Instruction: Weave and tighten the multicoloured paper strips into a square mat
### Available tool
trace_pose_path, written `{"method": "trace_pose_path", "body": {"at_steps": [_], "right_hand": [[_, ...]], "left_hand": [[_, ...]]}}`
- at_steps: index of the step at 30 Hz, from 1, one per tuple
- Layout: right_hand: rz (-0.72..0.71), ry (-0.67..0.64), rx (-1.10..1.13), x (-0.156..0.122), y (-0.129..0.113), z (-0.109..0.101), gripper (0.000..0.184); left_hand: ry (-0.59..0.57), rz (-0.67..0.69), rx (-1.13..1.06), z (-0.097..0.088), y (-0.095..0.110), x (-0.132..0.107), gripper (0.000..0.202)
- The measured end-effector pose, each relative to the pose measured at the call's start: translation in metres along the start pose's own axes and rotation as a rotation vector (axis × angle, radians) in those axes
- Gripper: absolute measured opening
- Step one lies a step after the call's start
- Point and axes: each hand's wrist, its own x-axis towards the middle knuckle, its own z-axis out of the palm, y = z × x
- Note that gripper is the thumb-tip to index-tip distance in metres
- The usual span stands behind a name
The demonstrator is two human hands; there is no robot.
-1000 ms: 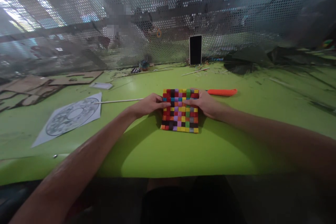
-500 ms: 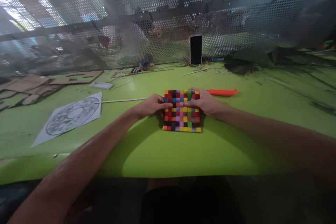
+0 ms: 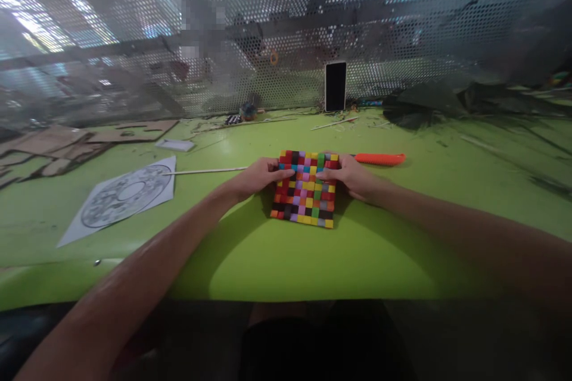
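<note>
A woven mat of many-coloured squares (image 3: 304,196) lies on the green table (image 3: 286,256) straight ahead of me. My left hand (image 3: 258,175) grips its upper left edge, thumb lying over the top of the squares. My right hand (image 3: 351,175) holds the upper right edge the same way, fingers curled round the side. Both hands pinch the mat between thumb and fingers, and its near edge rests on the table.
An orange utility knife (image 3: 379,159) lies just right of the mat. A thin wooden stick (image 3: 203,171) and a paper with a round printed pattern (image 3: 125,196) lie to the left. Cardboard cut-outs (image 3: 67,143) sit far left. A dark phone (image 3: 335,86) leans on the perforated metal screen.
The mat has been turned slightly, its near edge swinging a little to the left, with both hands keeping their grip on its far corners.
</note>
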Motion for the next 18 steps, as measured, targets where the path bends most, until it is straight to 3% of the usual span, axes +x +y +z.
{"method": "trace_pose_path", "body": {"at_steps": [7,13,18], "right_hand": [[0.012,-0.002,-0.094,-0.0017,-0.003,-0.0003,0.032],[0.003,-0.048,-0.138,0.0002,0.0011,-0.0048,0.03],[0.018,0.023,-0.194,0.0035,0.0044,-0.0046,0.02]], "left_hand": [[0.118,0.077,-0.192,-0.0015,-0.0044,0.0052,0.038],[0.132,0.068,-0.213,-0.0001,-0.0027,0.0056,0.029],[0.199,0.039,-0.14,0.0015,-0.0034,0.0058,0.033]]}}
